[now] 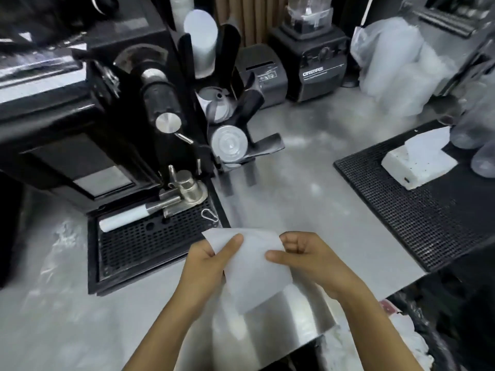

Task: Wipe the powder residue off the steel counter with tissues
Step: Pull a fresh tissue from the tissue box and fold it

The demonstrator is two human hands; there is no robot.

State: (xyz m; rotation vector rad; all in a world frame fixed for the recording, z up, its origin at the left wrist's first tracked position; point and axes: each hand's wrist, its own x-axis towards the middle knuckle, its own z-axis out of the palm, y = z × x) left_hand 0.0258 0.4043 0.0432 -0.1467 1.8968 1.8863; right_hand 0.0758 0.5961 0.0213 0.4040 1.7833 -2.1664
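Observation:
A white tissue (251,266) hangs unfolded in the air just above the front part of the steel counter (302,183). My left hand (206,266) pinches its left edge, thumb on top. My right hand (308,258) pinches its right edge with the fingers curled. Pale powder smears show on the counter at the left (64,236) and in the middle. A white tissue pack (417,162) lies on the black rubber mat (417,218) at the right.
A black coffee grinder (112,124) with its drip tray (155,242) stands at the left, a portafilter lying on the tray. A lid and cup holder (230,140), a receipt printer (265,73), a blender (318,57) and plastic bags (401,62) line the back.

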